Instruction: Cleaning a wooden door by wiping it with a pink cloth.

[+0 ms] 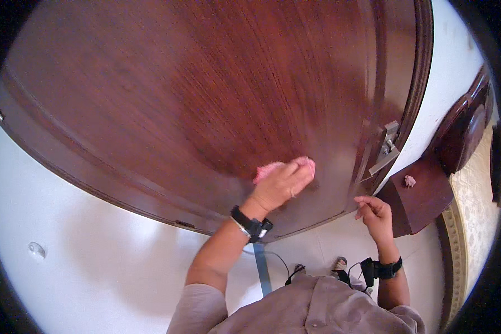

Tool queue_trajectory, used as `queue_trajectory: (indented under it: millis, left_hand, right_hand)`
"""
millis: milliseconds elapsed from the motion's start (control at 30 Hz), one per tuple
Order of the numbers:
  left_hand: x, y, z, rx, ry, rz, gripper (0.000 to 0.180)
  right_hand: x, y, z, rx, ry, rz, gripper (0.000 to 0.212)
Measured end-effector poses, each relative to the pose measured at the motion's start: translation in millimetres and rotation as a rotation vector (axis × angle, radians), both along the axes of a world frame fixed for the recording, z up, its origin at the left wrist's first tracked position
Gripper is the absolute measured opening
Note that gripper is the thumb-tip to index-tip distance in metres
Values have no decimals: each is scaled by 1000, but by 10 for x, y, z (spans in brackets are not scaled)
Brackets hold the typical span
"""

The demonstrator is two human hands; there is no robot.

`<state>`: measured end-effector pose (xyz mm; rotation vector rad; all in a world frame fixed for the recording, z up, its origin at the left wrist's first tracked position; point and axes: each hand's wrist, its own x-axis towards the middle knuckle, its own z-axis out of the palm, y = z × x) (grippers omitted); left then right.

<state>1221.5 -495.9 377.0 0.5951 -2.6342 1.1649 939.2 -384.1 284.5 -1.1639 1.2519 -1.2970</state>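
My left hand (279, 186) is closed on a pink cloth (266, 170) and presses it against the lower middle of a dark reddish-brown wooden door (228, 83). Parts of the cloth stick out on both sides of the fingers. Beside the door's lower right, my right hand (377, 216) hangs in the air with loosely bent fingers, the index finger stretched toward the door; nothing shows in it. A metal lever handle (387, 150) on the door is just above the right hand. Both wrists wear black bands.
To the right stands a dark wooden cabinet (420, 192) with a small crumpled pink cloth (409, 181) on top. Next to it is a pale patterned bed or padded piece (476, 206) with a carved edge. Hinges (184, 224) show on the door's left edge. A cable hangs near my waist.
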Motion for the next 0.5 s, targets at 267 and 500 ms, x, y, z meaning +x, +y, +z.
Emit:
queue_trajectory:
  millis: [267, 500]
  left_hand:
    - [-337, 4, 1224, 710, 1294, -260, 18]
    - [-525, -185, 1790, 139, 1036, -335, 20]
  right_hand:
    - [-392, 118, -290, 24, -66, -56, 17]
    - [-472, 84, -328, 52, -106, -62, 17]
